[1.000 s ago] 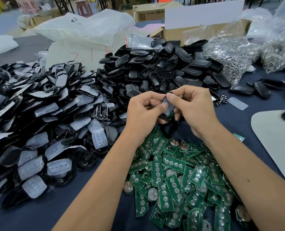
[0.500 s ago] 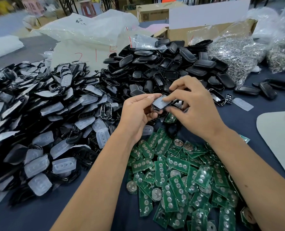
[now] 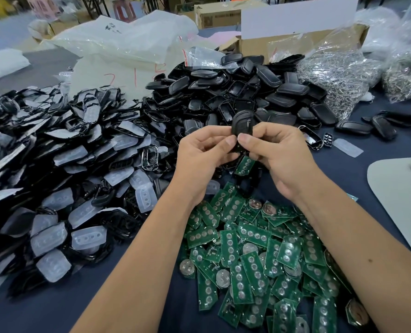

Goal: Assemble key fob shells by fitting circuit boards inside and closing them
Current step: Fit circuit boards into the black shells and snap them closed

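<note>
A black key fob shell (image 3: 242, 123) stands nearly upright between both hands above the table's middle. My left hand (image 3: 201, 159) grips its left side and my right hand (image 3: 279, 157) its right side, the two thumbs meeting on its front. Its lower half is hidden by my fingers. Just below the hands a green circuit board (image 3: 245, 165) shows; whether a hand holds it is unclear. A heap of green circuit boards (image 3: 259, 255) lies under my forearms. Black shell halves (image 3: 235, 92) are piled behind the hands.
To the left lies a wide heap of black frames with translucent rubber button pads (image 3: 55, 188). Bags of metal rings (image 3: 336, 70) and cardboard boxes (image 3: 255, 44) stand at the back right. A white board (image 3: 401, 203) lies at the right edge, loose shells (image 3: 368, 126) beyond it.
The shell was held flat with its pale pad side up; now it is turned upright, dark outer face toward me, and both thumbs have come together on it. The view has shifted slightly.
</note>
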